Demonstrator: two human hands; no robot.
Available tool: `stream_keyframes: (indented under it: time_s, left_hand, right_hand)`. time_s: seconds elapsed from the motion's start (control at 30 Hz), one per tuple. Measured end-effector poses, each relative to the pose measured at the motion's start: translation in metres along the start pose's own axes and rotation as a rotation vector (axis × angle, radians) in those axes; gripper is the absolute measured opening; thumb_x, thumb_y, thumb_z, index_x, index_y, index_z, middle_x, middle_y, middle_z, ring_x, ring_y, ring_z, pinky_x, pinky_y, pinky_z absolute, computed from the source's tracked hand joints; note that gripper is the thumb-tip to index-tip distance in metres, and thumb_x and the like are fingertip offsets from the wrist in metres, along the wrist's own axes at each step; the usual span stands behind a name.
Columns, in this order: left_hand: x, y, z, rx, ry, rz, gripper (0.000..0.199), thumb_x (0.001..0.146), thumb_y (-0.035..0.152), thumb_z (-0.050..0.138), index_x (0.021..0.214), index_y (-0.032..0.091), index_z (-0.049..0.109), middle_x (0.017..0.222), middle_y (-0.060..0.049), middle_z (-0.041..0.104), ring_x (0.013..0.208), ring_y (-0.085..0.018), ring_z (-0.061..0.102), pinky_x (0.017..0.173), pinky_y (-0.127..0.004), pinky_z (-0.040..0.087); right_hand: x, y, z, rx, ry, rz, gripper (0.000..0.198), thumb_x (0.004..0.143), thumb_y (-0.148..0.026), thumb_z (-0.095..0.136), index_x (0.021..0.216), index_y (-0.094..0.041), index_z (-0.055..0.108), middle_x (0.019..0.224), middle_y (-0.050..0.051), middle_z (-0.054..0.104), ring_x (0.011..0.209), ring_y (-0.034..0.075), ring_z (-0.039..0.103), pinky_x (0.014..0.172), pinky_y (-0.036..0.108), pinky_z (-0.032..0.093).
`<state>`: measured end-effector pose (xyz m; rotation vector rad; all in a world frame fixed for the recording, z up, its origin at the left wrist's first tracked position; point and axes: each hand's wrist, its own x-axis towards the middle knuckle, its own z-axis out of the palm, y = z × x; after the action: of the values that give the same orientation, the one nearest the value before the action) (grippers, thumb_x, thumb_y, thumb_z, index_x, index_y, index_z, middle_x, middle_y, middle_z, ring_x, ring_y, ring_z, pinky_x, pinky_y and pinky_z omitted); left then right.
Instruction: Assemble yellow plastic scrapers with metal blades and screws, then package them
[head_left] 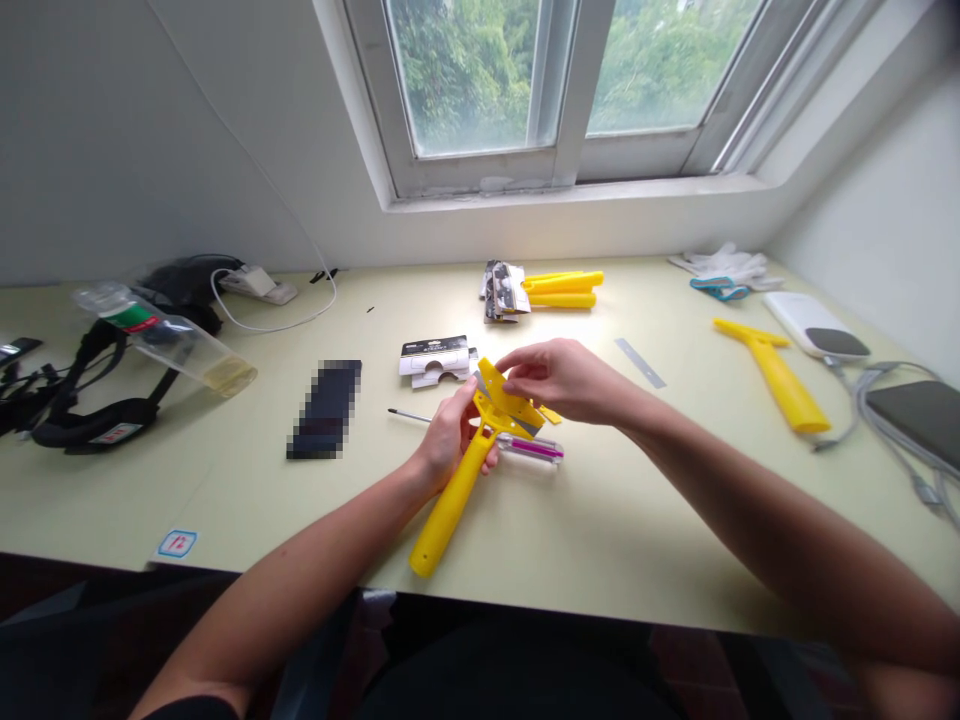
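My left hand [448, 438] is closed around the neck and head of a yellow scraper [457, 505], whose handle slants down toward the table's front edge. A grey metal blade [529, 428] shows at the scraper's head. Over that blade lies a yellow cover plate [496, 390], with the fingers of my right hand [551, 385] pinched on it. Beneath the hands, a screwdriver [534, 449] with a clear and purple handle rests on the table, partly hidden. A small yellow piece [550, 414] lies under my right hand.
Cardboard packaging [433, 360] lies behind my hands, with packaged yellow scrapers [562, 290] farther back. To the right are a loose blade [640, 362], another yellow scraper [784, 380], gloves [731, 268] and a white power bank [816, 325]. Leftward are a phone [326, 410] and a bottle [176, 345].
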<state>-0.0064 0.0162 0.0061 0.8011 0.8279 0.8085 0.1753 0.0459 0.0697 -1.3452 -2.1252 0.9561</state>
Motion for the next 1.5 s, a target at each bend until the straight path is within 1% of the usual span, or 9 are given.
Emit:
stream_keyframes:
  time_s: [0.2, 0.4, 0.53, 0.73, 1.0, 1.13, 1.27, 1.33, 1.5]
  left_hand:
    - [-0.002, 0.0, 0.002, 0.008, 0.019, 0.031, 0.049, 0.084, 0.063, 0.052, 0.096, 0.015, 0.058, 0.073, -0.003, 0.061, 0.04, -0.012, 0.054, 0.034, -0.023, 0.041]
    - [-0.004, -0.001, 0.001, 0.079, 0.002, 0.103, 0.04, 0.085, 0.056, 0.057, 0.083, 0.016, 0.052, 0.057, 0.003, 0.051, 0.04, -0.011, 0.052, 0.035, -0.021, 0.038]
    - [-0.006, 0.003, 0.002, 0.129, -0.055, 0.174, 0.035, 0.086, 0.048, 0.061, 0.083, 0.015, 0.052, 0.053, 0.004, 0.049, 0.037, -0.009, 0.047, 0.035, -0.02, 0.034]
    - [-0.008, 0.007, 0.003, 0.204, -0.091, 0.205, 0.031, 0.084, 0.045, 0.065, 0.088, 0.015, 0.054, 0.051, 0.004, 0.051, 0.038, -0.008, 0.047, 0.04, -0.02, 0.035]
    - [-0.011, 0.015, 0.004, 0.32, -0.089, 0.204, 0.026, 0.083, 0.037, 0.068, 0.087, 0.014, 0.058, 0.058, 0.002, 0.055, 0.046, -0.009, 0.05, 0.045, -0.021, 0.041]
    - [-0.01, 0.013, 0.003, 0.295, -0.084, 0.186, 0.025, 0.082, 0.034, 0.07, 0.09, 0.012, 0.062, 0.065, 0.0, 0.059, 0.049, -0.009, 0.052, 0.046, -0.022, 0.042]
    - [-0.005, 0.012, -0.001, 0.174, -0.008, 0.147, 0.026, 0.077, 0.032, 0.075, 0.087, 0.011, 0.062, 0.066, 0.0, 0.058, 0.052, -0.009, 0.054, 0.05, -0.021, 0.046]
    - [-0.002, 0.014, -0.004, 0.093, 0.035, 0.149, 0.029, 0.075, 0.033, 0.076, 0.086, 0.012, 0.061, 0.07, 0.0, 0.058, 0.054, -0.009, 0.054, 0.049, -0.021, 0.046]
    - [0.003, 0.017, -0.008, -0.009, 0.074, 0.143, 0.032, 0.074, 0.033, 0.077, 0.087, 0.012, 0.057, 0.077, -0.002, 0.057, 0.055, -0.007, 0.053, 0.044, -0.018, 0.041]
  right_hand:
    - [-0.002, -0.004, 0.005, -0.064, 0.014, -0.029, 0.019, 0.08, -0.026, 0.061, 0.094, -0.021, 0.074, 0.081, 0.0, 0.073, 0.072, 0.011, 0.066, 0.064, 0.02, 0.047]
    - [-0.003, -0.007, 0.017, -0.176, 0.071, -0.041, 0.014, 0.083, -0.03, 0.06, 0.082, -0.02, 0.069, 0.074, 0.0, 0.067, 0.065, 0.009, 0.058, 0.058, 0.021, 0.039]
    - [-0.003, -0.004, 0.018, -0.231, 0.132, -0.055, 0.018, 0.081, -0.036, 0.06, 0.087, -0.019, 0.063, 0.073, -0.001, 0.062, 0.063, 0.01, 0.052, 0.055, 0.021, 0.033]
    - [-0.001, 0.002, 0.009, 0.093, -0.038, -0.002, 0.019, 0.084, -0.034, 0.055, 0.085, -0.018, 0.065, 0.081, 0.001, 0.066, 0.071, 0.011, 0.058, 0.063, 0.021, 0.042]
    - [-0.008, -0.005, 0.011, -0.031, -0.034, 0.01, 0.019, 0.09, -0.03, 0.046, 0.085, -0.017, 0.059, 0.084, 0.003, 0.067, 0.069, 0.01, 0.056, 0.059, 0.02, 0.039]
    - [-0.003, 0.009, -0.012, -0.175, -0.094, -0.032, 0.024, 0.092, -0.033, 0.046, 0.088, -0.017, 0.062, 0.087, 0.004, 0.068, 0.073, 0.012, 0.057, 0.063, 0.021, 0.039]
    - [0.002, 0.049, -0.052, -0.43, 0.033, 0.138, 0.021, 0.088, -0.031, 0.052, 0.094, -0.019, 0.069, 0.093, 0.004, 0.07, 0.079, 0.014, 0.061, 0.067, 0.023, 0.042]
    - [0.008, 0.067, -0.059, -0.456, 0.046, 0.165, 0.022, 0.088, -0.028, 0.052, 0.096, -0.018, 0.07, 0.094, 0.006, 0.071, 0.079, 0.015, 0.063, 0.068, 0.024, 0.043]
    - [0.031, 0.069, -0.016, -0.447, -0.016, 0.023, 0.024, 0.09, -0.028, 0.052, 0.1, -0.02, 0.072, 0.097, 0.005, 0.072, 0.083, 0.015, 0.063, 0.073, 0.024, 0.044]
